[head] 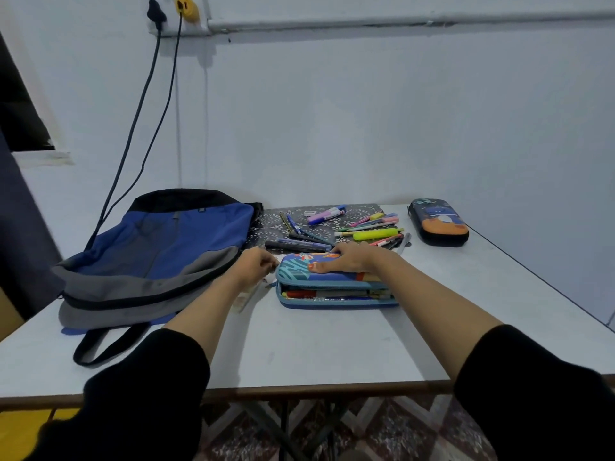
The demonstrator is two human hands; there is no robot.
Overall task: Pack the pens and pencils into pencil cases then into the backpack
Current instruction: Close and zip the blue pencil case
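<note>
In the middle of the white table (332, 347) lies the blue pencil case (327, 283), its near side unzipped, with pens inside. Our right hand (349, 259) presses flat on its lid, fingers straight. Our left hand (254, 267) is curled at its left end; whether it pinches something we cannot tell. The backpack (166, 247) lies on the left, the loose pens (366, 227) behind.

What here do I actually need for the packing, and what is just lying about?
For the job:
- blue pencil case, partly open with pens inside
- dark pencil case
- loose pens and markers
- backpack

Lying about:
- patterned mat under the pens
- black plug and cables on the wall
</note>
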